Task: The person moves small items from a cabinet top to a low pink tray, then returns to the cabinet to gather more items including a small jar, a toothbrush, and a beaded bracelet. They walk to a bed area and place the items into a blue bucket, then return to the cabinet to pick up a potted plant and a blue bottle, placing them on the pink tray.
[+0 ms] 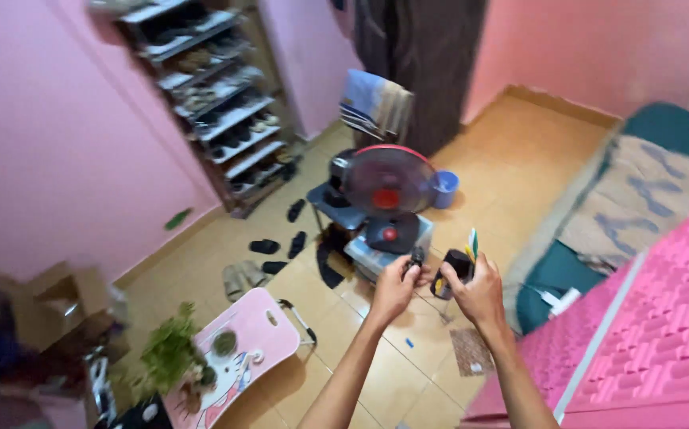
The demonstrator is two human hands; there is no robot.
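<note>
Your right hand (481,292) grips a small black handheld device (454,270) upright, raised above the tiled floor (511,171), near the fan (386,189). Your left hand (393,290) pinches a small dark part (416,258) beside it, steadying both.

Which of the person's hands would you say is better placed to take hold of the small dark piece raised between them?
Probably the left hand: its fingertips already pinch the small dark piece, while the right hand is wrapped around the black tool.

Both hands raised over the tiled floor (511,159), left hand (393,289) pinching a small dark part (416,257), right hand (479,292) around a black tool (455,270).
</note>
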